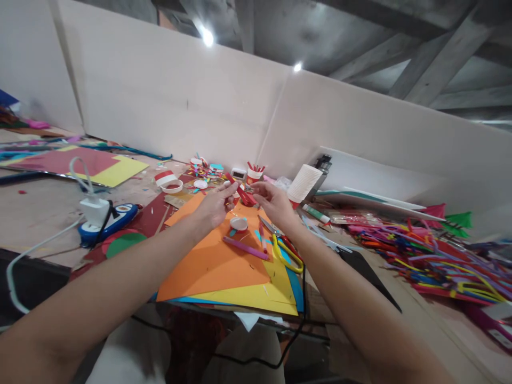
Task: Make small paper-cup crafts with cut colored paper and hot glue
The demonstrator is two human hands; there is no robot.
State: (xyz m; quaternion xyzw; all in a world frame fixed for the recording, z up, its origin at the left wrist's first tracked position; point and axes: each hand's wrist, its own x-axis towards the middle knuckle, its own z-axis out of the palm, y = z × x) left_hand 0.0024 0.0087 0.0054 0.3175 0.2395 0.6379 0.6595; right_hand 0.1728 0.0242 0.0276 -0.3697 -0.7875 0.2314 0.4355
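Observation:
Both my arms reach out over an orange paper sheet [212, 261] on the table. My left hand [216, 205] and my right hand [272, 202] are closed together on a small red paper piece [244, 194], pinching it from either side above the sheet. Just below the hands lie a small white round lid [239, 223], a pink strip [245, 248] and yellow-handled scissors [285, 250]. Yellow and blue sheets [256, 296] stick out from under the orange one.
A white charger with cable [95, 209] and a blue tool sit left. Tape rolls [168, 181], a cup with red sticks [254, 173], a white ribbed roll [304, 184] and a glue stick [316, 213] stand behind. Coloured paper strips [440, 261] pile up at right. White partition walls [180, 101] close the back.

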